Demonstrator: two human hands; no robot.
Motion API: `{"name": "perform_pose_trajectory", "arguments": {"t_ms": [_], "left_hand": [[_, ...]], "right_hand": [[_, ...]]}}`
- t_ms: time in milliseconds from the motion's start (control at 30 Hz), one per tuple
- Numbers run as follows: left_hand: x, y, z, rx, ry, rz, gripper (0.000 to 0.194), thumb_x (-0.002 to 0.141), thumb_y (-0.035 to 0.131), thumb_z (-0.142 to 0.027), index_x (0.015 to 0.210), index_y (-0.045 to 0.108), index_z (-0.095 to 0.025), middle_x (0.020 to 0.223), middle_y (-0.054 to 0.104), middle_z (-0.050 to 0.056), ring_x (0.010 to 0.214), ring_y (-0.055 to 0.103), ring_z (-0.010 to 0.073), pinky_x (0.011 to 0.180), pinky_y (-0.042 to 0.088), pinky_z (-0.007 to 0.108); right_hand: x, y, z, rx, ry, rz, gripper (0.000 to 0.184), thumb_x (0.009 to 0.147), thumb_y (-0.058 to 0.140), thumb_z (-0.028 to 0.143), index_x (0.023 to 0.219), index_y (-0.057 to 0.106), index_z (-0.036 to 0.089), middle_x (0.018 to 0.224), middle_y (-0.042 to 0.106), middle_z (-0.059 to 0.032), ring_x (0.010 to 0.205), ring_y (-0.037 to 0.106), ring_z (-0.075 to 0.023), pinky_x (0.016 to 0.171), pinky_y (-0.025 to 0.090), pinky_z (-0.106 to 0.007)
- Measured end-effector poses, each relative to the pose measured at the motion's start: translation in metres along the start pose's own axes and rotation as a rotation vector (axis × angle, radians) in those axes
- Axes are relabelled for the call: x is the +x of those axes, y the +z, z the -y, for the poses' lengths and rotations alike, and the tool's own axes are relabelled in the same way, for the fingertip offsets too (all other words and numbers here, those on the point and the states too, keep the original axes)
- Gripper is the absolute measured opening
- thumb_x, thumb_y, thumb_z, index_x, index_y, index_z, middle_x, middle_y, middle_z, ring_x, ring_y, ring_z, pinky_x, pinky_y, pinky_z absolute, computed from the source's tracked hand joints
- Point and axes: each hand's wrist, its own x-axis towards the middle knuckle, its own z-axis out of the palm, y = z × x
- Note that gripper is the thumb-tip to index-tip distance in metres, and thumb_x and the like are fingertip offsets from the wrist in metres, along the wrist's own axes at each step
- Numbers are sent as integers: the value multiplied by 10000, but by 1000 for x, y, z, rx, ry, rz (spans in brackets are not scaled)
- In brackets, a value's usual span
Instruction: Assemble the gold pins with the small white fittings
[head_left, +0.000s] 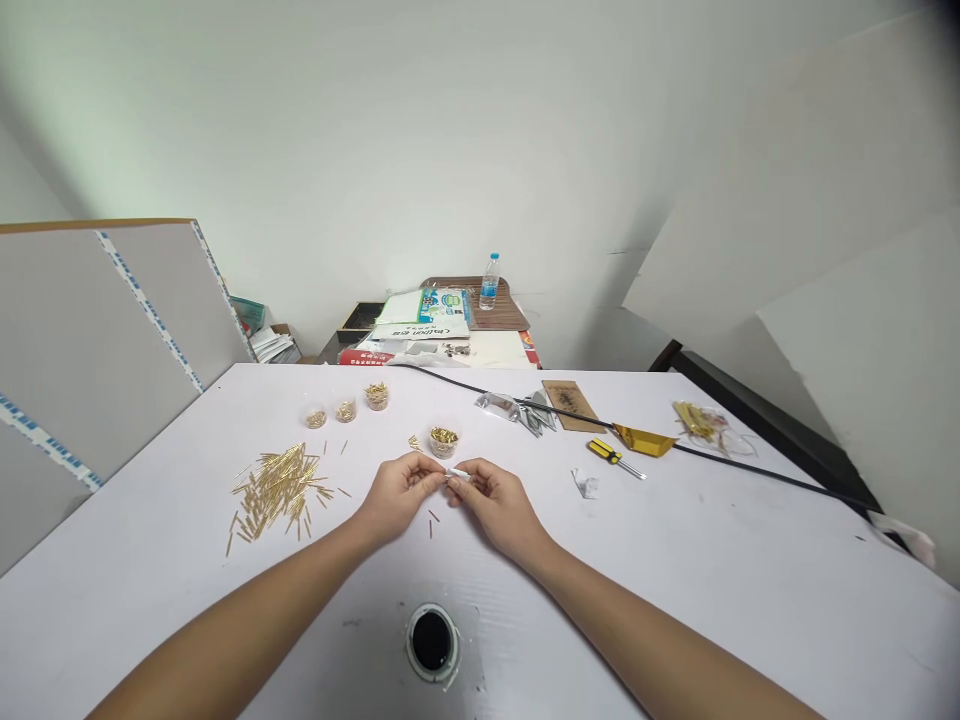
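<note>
Above the middle of the white table my left hand (401,492) and my right hand (496,500) meet, thumbs and fingertips pinched together. A small white piece (458,474) shows between the fingertips of my right hand. My left fingertips press close against its left end; what they pinch is too small to make out. Just beyond the hands stands a clear cup of gold pieces (443,440), with a few loose gold pieces (414,442) at its left. Two thin reddish pins (432,524) lie below the hands. A heap of gold pins (281,488) spreads out to the left.
Three small cups (346,411) stand at the back left. A yellow screwdriver (616,458), a gold folded piece (643,440), a cardboard piece (574,405) and a black cable (720,458) lie right. A round black-centred hole (432,641) is near me. A water bottle (490,283) stands behind.
</note>
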Motion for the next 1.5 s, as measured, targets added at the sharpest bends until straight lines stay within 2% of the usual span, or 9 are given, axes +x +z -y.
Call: {"name": "perform_pose_trajectory", "arguments": {"t_ms": [167, 300, 433, 633, 867, 1067, 1500], "left_hand": [[-1, 1, -4, -27, -3, 13, 235, 854, 686, -391, 884, 681, -158, 813, 745, 53, 797, 702, 200, 776, 557, 329], [1, -1, -1, -37, -38, -4, 263, 812, 724, -404, 880, 696, -151, 835, 744, 56, 801, 691, 194, 765, 552, 319], [4, -4, 3, -102, -86, 46, 289, 782, 759, -404, 891, 704, -142, 827, 741, 55, 770, 678, 179, 745, 546, 306], [4, -4, 3, -126, -82, 62, 293, 779, 768, -409, 888, 701, -145, 865, 747, 64, 820, 693, 199, 792, 552, 329], [1, -1, -3, 10, -19, 25, 268, 845, 695, -406, 917, 694, -148, 865, 715, 55, 823, 664, 186, 778, 530, 302], [-2, -2, -5, 138, 40, 33, 239, 893, 641, -388, 916, 708, -160, 865, 719, 53, 820, 655, 185, 776, 517, 295], [2, -4, -2, 52, -11, 94, 262, 864, 685, -401, 960, 684, -157, 894, 719, 57, 845, 666, 193, 794, 528, 312]], "right_hand": [[0, 0, 1, -55, -19, -8, 392, 854, 664, 557, 922, 693, 172, 736, 724, -54, 714, 648, -202, 685, 482, -320], [-1, -1, 0, -47, -18, 0, 408, 844, 663, 571, 933, 702, 175, 765, 735, -64, 735, 659, -213, 702, 490, -333], [-1, -1, -1, -29, -20, 13, 379, 855, 659, 539, 937, 702, 171, 753, 729, -56, 738, 658, -206, 713, 486, -328], [-1, -1, -1, -62, -30, 12, 325, 877, 639, 479, 948, 706, 169, 731, 718, -43, 718, 640, -197, 689, 472, -314], [-3, 0, 4, -271, -131, -63, 314, 896, 612, 476, 943, 740, 194, 742, 677, -36, 660, 541, -179, 618, 419, -296], [-3, 0, 4, -295, -171, -63, 259, 921, 584, 412, 958, 743, 210, 892, 737, -64, 706, 585, -195, 654, 442, -317], [-2, 0, 4, -303, -101, -33, 257, 905, 553, 418, 891, 682, 196, 716, 634, -22, 611, 506, -171, 574, 385, -292]]}}
